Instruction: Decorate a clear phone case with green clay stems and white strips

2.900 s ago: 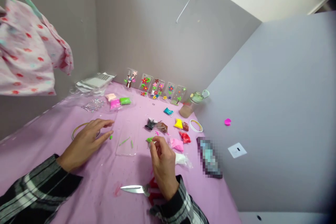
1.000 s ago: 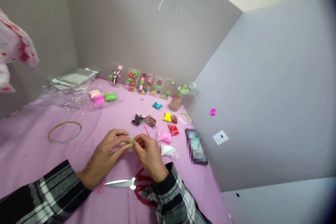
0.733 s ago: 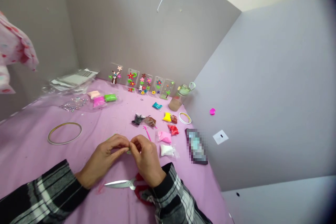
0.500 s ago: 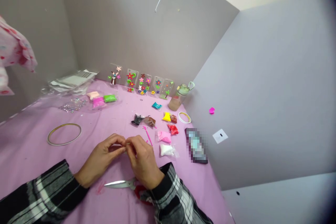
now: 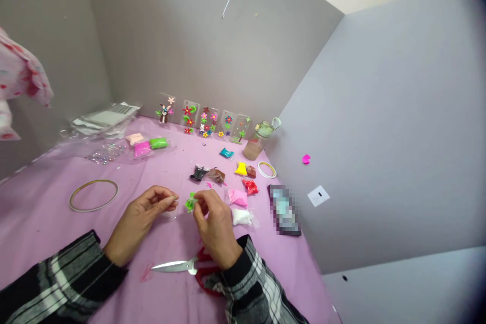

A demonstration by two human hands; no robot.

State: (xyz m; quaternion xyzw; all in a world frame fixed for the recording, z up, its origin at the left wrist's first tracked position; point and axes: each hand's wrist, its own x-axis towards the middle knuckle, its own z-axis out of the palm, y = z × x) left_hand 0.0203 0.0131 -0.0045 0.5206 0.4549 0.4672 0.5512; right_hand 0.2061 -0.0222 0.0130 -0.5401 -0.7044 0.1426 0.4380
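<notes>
Green packet (image 5: pixel 190 203) | right hand (image 5: pixel 215 220) pinching, left hand (image 5: pixel 142 217) pinched closed | scissors (image 5: pixel 185 266), white pouch (image 5: pixel 241 217) nearby

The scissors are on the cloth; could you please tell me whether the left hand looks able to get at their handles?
Probably not easily: the right hand and its sleeve hide part of the red handles in this view. The silver blades, though, look uncovered on the side toward the left hand.
</notes>
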